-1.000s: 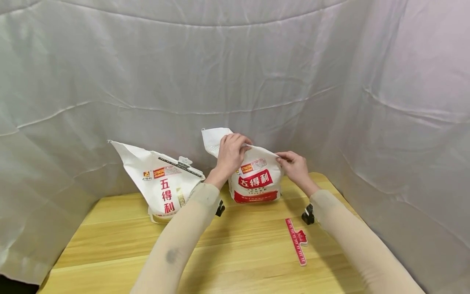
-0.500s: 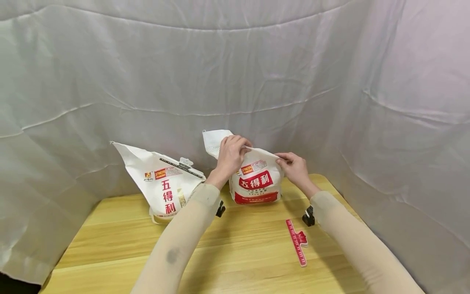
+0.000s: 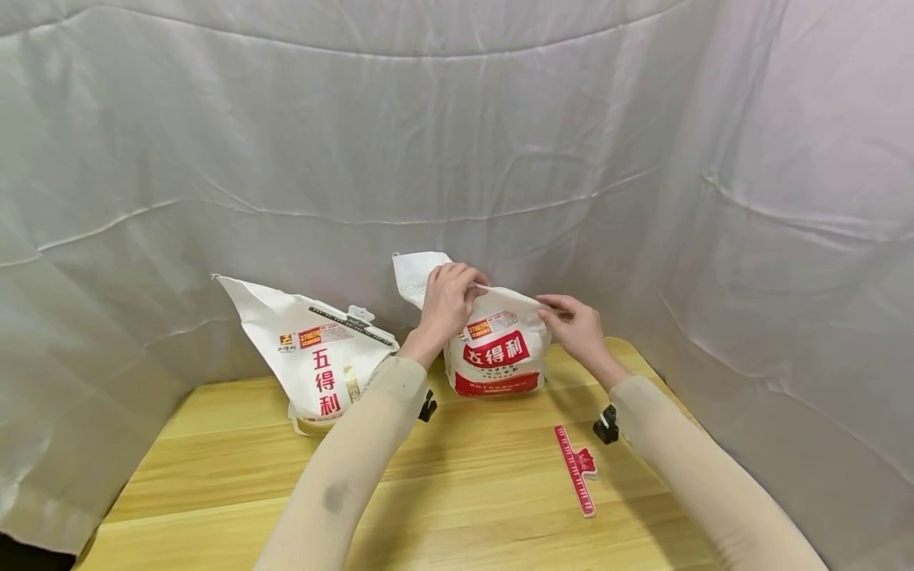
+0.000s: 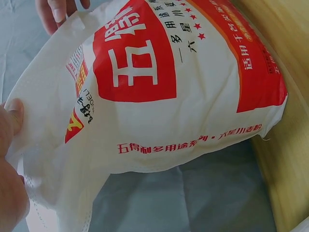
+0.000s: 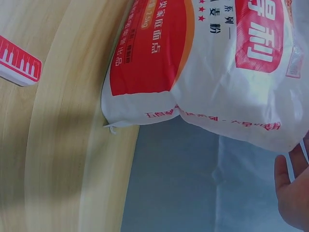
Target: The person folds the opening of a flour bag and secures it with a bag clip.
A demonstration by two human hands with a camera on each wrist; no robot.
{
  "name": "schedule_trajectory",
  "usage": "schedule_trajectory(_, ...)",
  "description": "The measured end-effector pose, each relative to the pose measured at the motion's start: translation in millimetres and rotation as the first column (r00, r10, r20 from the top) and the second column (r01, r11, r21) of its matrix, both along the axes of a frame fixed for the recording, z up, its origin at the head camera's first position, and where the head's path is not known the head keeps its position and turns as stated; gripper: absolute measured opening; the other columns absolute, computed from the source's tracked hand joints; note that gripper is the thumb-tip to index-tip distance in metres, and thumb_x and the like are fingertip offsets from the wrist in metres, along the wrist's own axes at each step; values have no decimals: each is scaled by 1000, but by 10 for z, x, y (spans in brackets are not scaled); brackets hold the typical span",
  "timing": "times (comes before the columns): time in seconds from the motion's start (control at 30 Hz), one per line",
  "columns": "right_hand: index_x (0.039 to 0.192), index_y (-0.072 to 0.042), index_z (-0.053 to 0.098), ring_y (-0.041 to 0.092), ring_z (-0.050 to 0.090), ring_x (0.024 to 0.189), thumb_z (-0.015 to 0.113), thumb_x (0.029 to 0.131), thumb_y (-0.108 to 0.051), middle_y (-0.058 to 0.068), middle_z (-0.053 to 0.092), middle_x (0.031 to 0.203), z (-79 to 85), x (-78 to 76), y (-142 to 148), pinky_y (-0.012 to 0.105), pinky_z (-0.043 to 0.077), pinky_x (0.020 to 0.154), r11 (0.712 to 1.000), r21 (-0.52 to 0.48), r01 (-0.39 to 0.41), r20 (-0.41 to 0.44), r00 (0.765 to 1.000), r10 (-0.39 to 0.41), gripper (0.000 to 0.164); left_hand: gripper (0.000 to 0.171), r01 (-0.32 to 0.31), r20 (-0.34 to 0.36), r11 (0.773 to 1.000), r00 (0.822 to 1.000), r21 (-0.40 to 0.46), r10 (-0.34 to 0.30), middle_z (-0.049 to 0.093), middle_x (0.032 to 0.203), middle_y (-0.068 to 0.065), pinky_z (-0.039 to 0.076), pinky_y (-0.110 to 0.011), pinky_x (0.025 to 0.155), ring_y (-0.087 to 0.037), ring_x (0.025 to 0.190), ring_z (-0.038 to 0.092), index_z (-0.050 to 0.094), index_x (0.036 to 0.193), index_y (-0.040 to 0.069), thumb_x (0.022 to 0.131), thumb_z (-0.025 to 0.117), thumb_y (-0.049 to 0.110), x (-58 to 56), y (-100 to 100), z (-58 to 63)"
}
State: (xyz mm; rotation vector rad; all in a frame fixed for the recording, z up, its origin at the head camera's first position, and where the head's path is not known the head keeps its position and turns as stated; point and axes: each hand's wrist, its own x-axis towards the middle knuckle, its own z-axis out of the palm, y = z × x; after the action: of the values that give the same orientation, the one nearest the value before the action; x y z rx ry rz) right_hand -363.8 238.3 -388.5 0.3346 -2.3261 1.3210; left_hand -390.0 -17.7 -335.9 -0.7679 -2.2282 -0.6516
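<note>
A white flour bag (image 3: 493, 369) with red print stands near the table's back edge, its top folded over toward the upper left. My left hand (image 3: 450, 300) pinches the top edge, and in the left wrist view its thumb (image 4: 15, 116) lies against the white bag material. At the bag's upper right corner is my right hand (image 3: 577, 327). Its fingers (image 5: 299, 159) look extended and touch the corner, while the thumb stands apart from the bag in the right wrist view. A red bag sealing clip (image 3: 575, 472) lies on the table in front.
Left of my left forearm leans a second white flour bag (image 3: 274, 361), its top folded and held by a black bag clip (image 3: 350, 325). The wooden table (image 3: 485, 468) ends against a grey cloth curtain (image 3: 343, 174) behind and at both sides.
My right hand's grip on the bag corner has loosened, and its wrist has shifted slightly right and down. The left hand keeps its hold; the bags and the red clip stay put.
</note>
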Motion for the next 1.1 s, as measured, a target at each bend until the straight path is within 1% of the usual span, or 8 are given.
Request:
schedule_trajectory(0.2,132,-9,71,32,68,118,71,101,-22,12,68,136,0,94,33,18,54,91,999,-38,-21,-56,998,19,34,5,2,5,1000,1000,2,-2,73,103,-1,37,-43,108,-24,111,60,75,100,14,98,71,14,7,5,-7)
schedule_trajectory(0.27,133,-8,70,33,67,119,71,101,-21,12,67,138,5,138,40,13,51,90,999,-44,-27,-68,997,24,35,5,3,3,1000,1000,5,-3,73,103,-1,38,-43,108,-24,110,61,75,100,14,98,71,14,9,7,-9)
schedule_trajectory(0.33,134,-9,69,33,67,118,71,101,-21,12,66,139,6,184,48,13,51,90,999,-46,-27,-71,997,24,36,4,4,0,1000,1000,7,-4,73,102,-1,38,-43,108,-24,110,61,75,100,13,97,71,14,10,8,-10)
schedule_trajectory(0.43,136,-10,69,30,66,118,71,101,-23,10,65,141,7,261,63,18,53,93,999,-36,-10,-61,998,8,37,4,4,-4,1000,1000,9,-4,73,102,-1,38,-43,108,-24,110,61,75,99,14,97,72,14,12,7,-8)
schedule_trajectory(0.57,135,-12,70,28,66,119,71,101,-23,6,65,141,-9,364,71,33,55,98,1000,-24,9,-47,999,-10,36,4,4,-2,1000,1000,8,-4,73,103,-1,38,-43,109,-24,110,61,75,100,14,97,72,13,15,1,-5)
schedule_trajectory(0.77,134,-12,70,29,64,124,72,100,-23,7,64,143,-105,487,79,48,53,100,1000,-8,-4,-41,999,4,35,6,6,15,1000,1000,10,-6,72,103,-3,37,-44,110,-25,111,60,75,101,13,98,70,10,23,-12,-10)
schedule_trajectory(0.93,134,-11,70,31,60,130,72,100,-22,9,66,141,-208,551,85,55,50,103,1000,-1,-27,-46,999,27,36,6,8,15,1000,1000,10,-8,72,103,-3,37,-44,110,-25,111,60,75,100,13,98,70,11,28,-16,-16)
schedule_trajectory(1.1,132,-10,71,31,60,131,74,99,-20,8,67,139,-304,614,103,55,50,104,999,37,-38,-63,997,40,35,6,5,9,1000,1000,7,-5,72,103,-2,37,-44,110,-25,112,60,75,100,14,99,70,12,27,-9,-18)
